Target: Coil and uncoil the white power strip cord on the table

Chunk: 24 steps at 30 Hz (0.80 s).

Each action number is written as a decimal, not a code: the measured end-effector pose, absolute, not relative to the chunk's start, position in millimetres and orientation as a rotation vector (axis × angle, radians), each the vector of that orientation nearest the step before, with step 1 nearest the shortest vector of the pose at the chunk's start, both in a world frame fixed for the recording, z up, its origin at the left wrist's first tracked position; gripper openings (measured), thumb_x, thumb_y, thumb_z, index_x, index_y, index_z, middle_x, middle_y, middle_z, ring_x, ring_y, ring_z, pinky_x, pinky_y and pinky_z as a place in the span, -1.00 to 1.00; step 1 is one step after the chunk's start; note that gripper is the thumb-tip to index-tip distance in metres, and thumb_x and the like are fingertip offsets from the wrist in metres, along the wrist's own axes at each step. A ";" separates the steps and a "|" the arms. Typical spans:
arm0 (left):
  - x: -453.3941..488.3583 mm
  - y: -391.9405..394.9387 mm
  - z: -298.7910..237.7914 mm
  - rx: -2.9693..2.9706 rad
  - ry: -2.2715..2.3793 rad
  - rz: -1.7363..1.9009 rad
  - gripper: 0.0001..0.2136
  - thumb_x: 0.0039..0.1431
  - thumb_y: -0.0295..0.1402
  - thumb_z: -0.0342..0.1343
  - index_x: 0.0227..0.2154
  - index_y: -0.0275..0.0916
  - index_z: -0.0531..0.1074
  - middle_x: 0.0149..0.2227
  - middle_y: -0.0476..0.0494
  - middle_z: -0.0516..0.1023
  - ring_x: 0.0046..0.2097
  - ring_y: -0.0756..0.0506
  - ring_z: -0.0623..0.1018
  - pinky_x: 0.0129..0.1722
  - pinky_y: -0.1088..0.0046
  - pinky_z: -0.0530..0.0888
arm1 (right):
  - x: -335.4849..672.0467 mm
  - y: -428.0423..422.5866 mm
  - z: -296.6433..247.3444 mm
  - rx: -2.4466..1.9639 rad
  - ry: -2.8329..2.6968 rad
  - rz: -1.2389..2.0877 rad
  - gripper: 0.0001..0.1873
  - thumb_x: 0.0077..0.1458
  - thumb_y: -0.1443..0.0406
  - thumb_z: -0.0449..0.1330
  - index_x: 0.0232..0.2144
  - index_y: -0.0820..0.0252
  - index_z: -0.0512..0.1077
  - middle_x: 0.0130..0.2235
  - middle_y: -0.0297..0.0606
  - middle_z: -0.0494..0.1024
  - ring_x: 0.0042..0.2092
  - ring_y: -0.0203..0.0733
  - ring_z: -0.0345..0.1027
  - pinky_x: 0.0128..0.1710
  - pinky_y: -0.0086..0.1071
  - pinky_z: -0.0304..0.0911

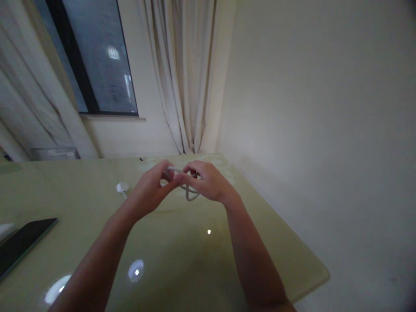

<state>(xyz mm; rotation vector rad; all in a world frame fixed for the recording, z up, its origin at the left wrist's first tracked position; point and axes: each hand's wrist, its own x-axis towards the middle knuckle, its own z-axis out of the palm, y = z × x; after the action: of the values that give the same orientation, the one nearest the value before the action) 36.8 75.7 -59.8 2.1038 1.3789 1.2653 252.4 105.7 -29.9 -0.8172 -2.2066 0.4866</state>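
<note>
A white cable [191, 198] is bunched in loops between my two hands, above the far part of the table. My left hand [156, 182] pinches the loops from the left, its thumb pointing toward the other hand. From the right, my right hand [208, 180] is closed on the same cable, with thumb and fingers meeting near the left fingertips. One loop hangs below the fingers. Beyond my left wrist lies a white plug or adapter [122, 187] with a short bit of cord showing; my arm hides where that cord leads.
The glossy pale table [182, 242] reflects ceiling lights. A dark flat tablet-like device [27, 240] lies at the left edge beside a white object [5, 230]. A tiny black item [141, 159] sits near the back edge. A wall [308, 130] borders the right side; curtains [185, 78] hang behind.
</note>
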 end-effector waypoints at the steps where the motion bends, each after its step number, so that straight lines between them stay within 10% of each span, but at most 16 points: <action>1: 32.3 76.8 -59.8 2.086 1.360 1.262 -0.66 0.19 -0.02 0.30 -0.24 -0.13 0.36 -0.28 -0.11 0.65 -0.21 -0.21 0.67 -0.24 0.29 0.54 | 254.3 107.5 -30.3 -0.824 -2.183 0.512 -0.42 0.37 -0.15 0.15 -0.44 0.16 0.51 -0.43 -0.36 0.46 -0.35 -0.28 0.28 -0.32 -0.37 0.03; 10: 10.6 101.6 -82.9 2.058 1.317 1.249 -0.71 0.23 -0.08 0.23 -0.19 -0.16 0.38 -0.24 -0.14 0.62 -0.19 -0.18 0.64 -0.13 0.20 0.60 | 276.7 134.1 -31.3 -0.793 -1.336 0.767 -0.33 0.22 -0.22 0.24 -0.61 0.06 0.12 -0.53 -0.48 0.02 -0.46 -0.29 -0.09 -0.40 -0.35 0.03; 15: 32.2 100.6 -85.7 1.756 1.324 1.245 -0.71 0.32 -0.05 0.09 -0.34 -0.12 0.21 -0.49 0.10 0.43 -0.61 0.01 0.38 -0.61 0.49 0.33 | 285.4 139.1 -31.7 -1.014 -1.307 0.389 -0.49 0.33 -0.08 0.18 -0.51 0.08 0.28 -0.48 -0.40 0.32 -0.39 -0.22 0.20 -0.31 -0.35 0.15; 19: 46.5 91.8 -76.5 1.824 1.420 1.381 -0.70 0.30 -0.09 0.11 -0.42 -0.14 0.23 -0.53 0.10 0.33 -0.53 0.01 0.32 -0.55 0.50 0.26 | 271.9 122.6 -28.6 -1.059 -1.760 0.116 -0.72 0.43 0.09 0.15 -0.23 0.12 0.51 -0.17 -0.22 0.63 -0.08 -0.13 0.45 -0.11 -0.35 0.22; 24: 50.5 79.0 -65.6 1.928 1.414 1.450 -0.70 0.23 -0.08 0.22 -0.41 -0.15 0.30 -0.53 0.10 0.30 -0.49 0.00 0.29 -0.50 0.49 0.23 | 241.2 110.8 -36.9 -0.872 -2.258 0.369 -0.55 0.45 -0.01 0.11 -0.39 0.13 0.48 -0.43 -0.36 0.47 -0.34 -0.22 0.33 -0.29 -0.36 0.08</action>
<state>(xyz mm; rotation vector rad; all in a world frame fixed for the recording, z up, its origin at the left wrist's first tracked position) 50.5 79.0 -65.6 1.9280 1.4143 1.4501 241.2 110.8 -36.9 -0.8723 -2.2579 0.3688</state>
